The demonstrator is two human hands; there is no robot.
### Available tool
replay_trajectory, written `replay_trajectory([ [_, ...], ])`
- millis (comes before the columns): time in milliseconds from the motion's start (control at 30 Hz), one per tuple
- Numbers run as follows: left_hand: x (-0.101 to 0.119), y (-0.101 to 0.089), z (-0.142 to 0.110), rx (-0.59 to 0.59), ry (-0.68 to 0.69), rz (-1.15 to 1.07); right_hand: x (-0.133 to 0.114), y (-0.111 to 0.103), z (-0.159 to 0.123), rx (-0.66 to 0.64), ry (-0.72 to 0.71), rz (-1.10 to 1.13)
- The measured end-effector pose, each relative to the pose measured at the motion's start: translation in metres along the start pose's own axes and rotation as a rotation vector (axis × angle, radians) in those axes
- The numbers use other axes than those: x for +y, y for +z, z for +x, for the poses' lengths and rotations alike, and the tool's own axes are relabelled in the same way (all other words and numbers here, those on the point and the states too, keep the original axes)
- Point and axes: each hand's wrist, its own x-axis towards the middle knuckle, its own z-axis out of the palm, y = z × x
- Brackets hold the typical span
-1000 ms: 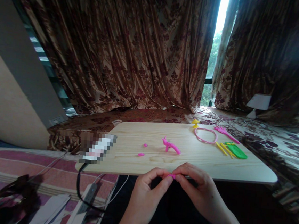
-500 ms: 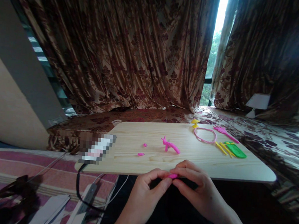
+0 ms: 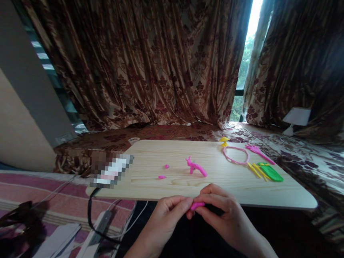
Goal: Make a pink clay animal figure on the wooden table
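A small lump of pink modelling clay (image 3: 197, 206) is pinched between the fingertips of both hands, just off the table's front edge. My left hand (image 3: 167, 217) grips its left end with thumb and fingers. On the other end, my right hand (image 3: 227, 214) closes thumb and fingertips. Beyond them a pink clay figure (image 3: 197, 168), with a long body and short legs, stands on the table. Two little pink clay pieces, a round one (image 3: 166, 166) and a longer one (image 3: 162, 177), lie left of the figure.
The pale wooden table (image 3: 148, 151) carries a pink ring (image 3: 235, 162), a pink hand-shaped piece (image 3: 260, 153), yellow strips (image 3: 258, 171), a green flat piece (image 3: 272, 172) and a yellow piece (image 3: 224, 141). A black cable (image 3: 89, 210) and power strip (image 3: 98, 227) are at left.
The left thumb and fingers have shifted on the pink clay, and more of the lump now shows. The clay sits slightly lower. The pieces on the table have not moved.
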Motion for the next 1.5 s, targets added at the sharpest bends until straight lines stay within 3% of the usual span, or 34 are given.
replay_trajectory([
  [500, -0.002, 0.002, 0.0, 0.023, 0.049, 0.195, 0.003, 0.005, -0.002, 0.021, -0.025, -0.037],
  [600, -0.008, -0.023, 0.009, 0.145, 0.142, 0.474, 0.014, 0.01, 0.001, 0.079, -0.006, -0.138],
  [667, -0.015, -0.055, 0.021, 0.378, 0.205, 0.681, 0.024, 0.016, 0.007, 0.106, 0.02, -0.264],
  [733, -0.024, -0.087, 0.035, 0.513, 0.217, 0.753, 0.036, 0.026, 0.017, 0.104, 0.041, -0.353],
  [800, -0.034, -0.111, 0.049, 0.562, 0.22, 0.838, 0.047, 0.04, 0.032, 0.094, 0.046, -0.386],
  [900, -0.049, -0.123, 0.065, 0.543, 0.204, 0.952, 0.062, 0.061, 0.057, 0.087, 0.055, -0.435],
  [1033, -0.059, -0.115, 0.076, 0.505, 0.187, 1.029, 0.077, 0.075, 0.077, 0.088, 0.069, -0.504],
  [1167, -0.052, -0.106, 0.068, 0.481, 0.217, 1.02, 0.075, 0.066, 0.073, 0.086, 0.053, -0.512],
  [1367, -0.019, -0.06, 0.023, 0.371, 0.318, 0.916, 0.034, 0.037, 0.041, 0.092, -0.033, -0.385],
  [1500, 0.004, -0.03, 0.0, 0.288, 0.386, 0.83, 0.009, 0.026, 0.022, 0.048, -0.099, -0.153],
])
